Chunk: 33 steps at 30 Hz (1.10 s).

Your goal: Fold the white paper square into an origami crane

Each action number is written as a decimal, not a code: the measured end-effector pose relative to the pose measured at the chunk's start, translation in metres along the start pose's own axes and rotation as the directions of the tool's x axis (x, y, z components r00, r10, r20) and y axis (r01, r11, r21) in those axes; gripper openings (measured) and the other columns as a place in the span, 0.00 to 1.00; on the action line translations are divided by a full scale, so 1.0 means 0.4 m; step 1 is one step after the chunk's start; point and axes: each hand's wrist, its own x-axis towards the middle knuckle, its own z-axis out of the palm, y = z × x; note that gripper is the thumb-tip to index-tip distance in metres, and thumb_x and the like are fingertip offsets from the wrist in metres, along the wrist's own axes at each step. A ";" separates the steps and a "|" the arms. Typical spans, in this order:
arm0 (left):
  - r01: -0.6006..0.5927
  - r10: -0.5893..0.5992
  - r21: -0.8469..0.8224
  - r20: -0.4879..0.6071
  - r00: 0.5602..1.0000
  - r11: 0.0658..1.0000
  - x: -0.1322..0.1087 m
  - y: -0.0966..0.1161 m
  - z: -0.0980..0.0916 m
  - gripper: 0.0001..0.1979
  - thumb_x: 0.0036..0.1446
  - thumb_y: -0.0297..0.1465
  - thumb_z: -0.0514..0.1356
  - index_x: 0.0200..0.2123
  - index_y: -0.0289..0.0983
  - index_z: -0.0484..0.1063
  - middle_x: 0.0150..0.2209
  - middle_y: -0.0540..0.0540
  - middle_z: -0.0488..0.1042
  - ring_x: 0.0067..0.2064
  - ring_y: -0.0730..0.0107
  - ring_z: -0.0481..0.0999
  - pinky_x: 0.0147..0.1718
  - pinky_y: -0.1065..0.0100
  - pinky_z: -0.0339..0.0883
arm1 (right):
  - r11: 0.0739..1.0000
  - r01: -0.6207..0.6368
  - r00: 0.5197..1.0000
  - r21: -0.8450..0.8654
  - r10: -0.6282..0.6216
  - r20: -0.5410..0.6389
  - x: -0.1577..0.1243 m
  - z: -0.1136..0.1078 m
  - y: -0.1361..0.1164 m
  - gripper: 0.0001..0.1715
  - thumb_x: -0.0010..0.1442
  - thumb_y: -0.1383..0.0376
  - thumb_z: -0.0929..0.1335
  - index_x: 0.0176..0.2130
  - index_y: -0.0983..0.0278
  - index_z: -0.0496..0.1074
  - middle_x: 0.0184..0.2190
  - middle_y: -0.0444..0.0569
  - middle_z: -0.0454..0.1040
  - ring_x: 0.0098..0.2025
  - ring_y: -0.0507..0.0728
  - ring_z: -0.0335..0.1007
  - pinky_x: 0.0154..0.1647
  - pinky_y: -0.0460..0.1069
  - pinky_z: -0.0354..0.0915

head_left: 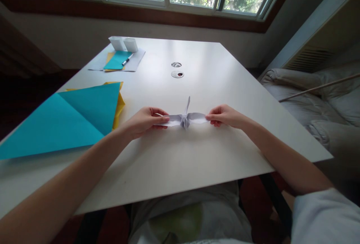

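Note:
A white folded paper crane (185,119) is held just above the white table (168,169), its two wings spread to the sides. One thin point of it sticks up and away from me. My left hand (147,121) pinches the left wing between thumb and fingers. At the tip of the right wing, my right hand (222,116) grips with thumb and forefinger, the other fingers curled in. The middle of the crane shows creased, bunched folds between the hands.
Left of my arm lies a large blue paper sheet (64,118) over yellow paper (119,105). Farther back are smaller sheets, a pen (128,59) and white folded paper boxes (123,44). Two round inserts (177,74) sit in the tabletop. A sofa (317,98) stands at right.

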 end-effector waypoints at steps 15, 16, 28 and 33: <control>-0.470 0.733 0.640 -0.223 0.643 0.607 -0.008 -0.001 0.015 0.18 0.52 0.45 0.57 0.36 0.36 0.73 0.40 0.42 0.72 0.42 0.61 0.71 0.37 0.62 0.67 | 1.000 0.006 1.000 -0.024 -0.007 -0.014 -0.010 0.025 -0.014 0.15 0.50 0.58 0.69 0.24 0.69 0.71 0.19 0.45 0.71 0.21 0.48 0.66 0.22 0.43 0.64; -0.458 0.838 0.770 -0.178 0.517 0.445 -0.020 0.002 0.020 0.17 0.51 0.44 0.58 0.36 0.37 0.73 0.41 0.42 0.71 0.44 0.60 0.69 0.40 0.60 0.65 | 1.000 0.012 1.000 -0.018 -0.012 -0.026 -0.010 0.029 -0.014 0.15 0.51 0.58 0.69 0.24 0.69 0.71 0.19 0.46 0.71 0.20 0.48 0.66 0.22 0.42 0.64; -0.461 0.926 0.887 0.201 0.320 -0.034 -0.061 0.000 0.054 0.06 0.51 0.35 0.61 0.26 0.39 0.73 0.26 0.48 0.71 0.33 0.67 0.66 0.34 0.66 0.63 | 0.994 0.096 0.968 -0.055 -0.080 0.238 -0.030 0.044 -0.024 0.22 0.54 0.51 0.66 0.29 0.69 0.73 0.22 0.47 0.72 0.22 0.47 0.67 0.24 0.42 0.64; -0.478 0.928 0.878 0.165 0.334 0.016 -0.044 -0.001 0.044 0.05 0.52 0.32 0.60 0.27 0.38 0.73 0.26 0.48 0.73 0.32 0.67 0.66 0.33 0.66 0.64 | 0.974 0.178 0.979 -0.139 -0.161 0.124 -0.019 0.028 -0.018 0.22 0.55 0.51 0.65 0.28 0.68 0.71 0.21 0.46 0.71 0.21 0.47 0.65 0.24 0.43 0.63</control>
